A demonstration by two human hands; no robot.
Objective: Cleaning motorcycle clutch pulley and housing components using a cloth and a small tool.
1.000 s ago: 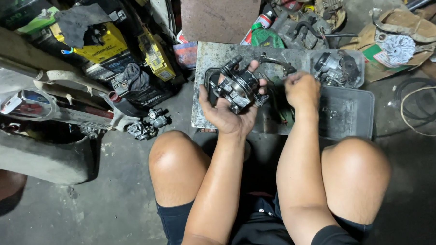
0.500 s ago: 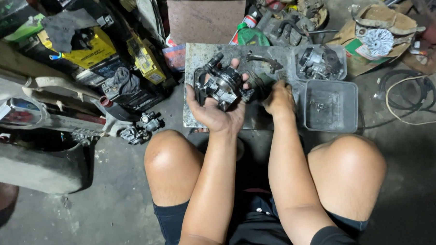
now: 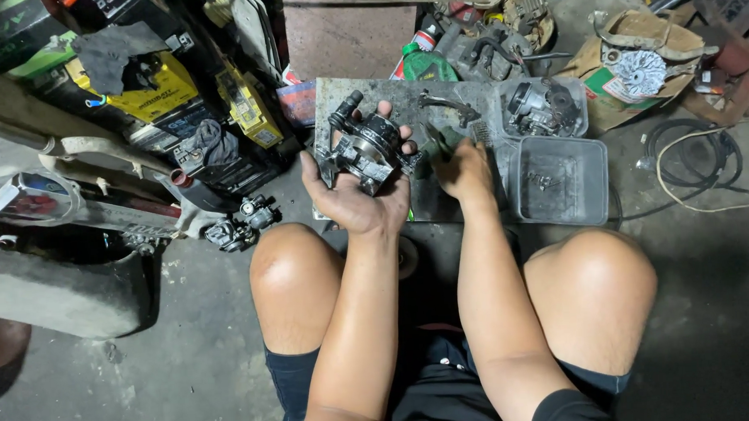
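Left hand (image 3: 353,195) cradles dark metal engine part (image 3: 365,144) (palm up); right hand (image 3: 464,170) grips green tool (image 3: 440,142) over metal plate (image 3: 346,95).

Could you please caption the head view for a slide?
Left hand cradles a grimy engine part; right hand reaches beside it.

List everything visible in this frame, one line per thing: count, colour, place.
dark metal engine part: one, black-grey, cupped in the left palm.
grey metal plate: one, dull grey, on the floor ahead of the knees.
clear plastic tray: one, greyish, right of the plate, small bits inside.
second plastic tray: one, behind the first, holding a metal assembly.
yellow boxes: several, upper left.
green spray can: one, behind the plate.
black cable: one, coiled, far right.
left hand: one, palm up, holding the part.
right hand: one, on the plate over something green.
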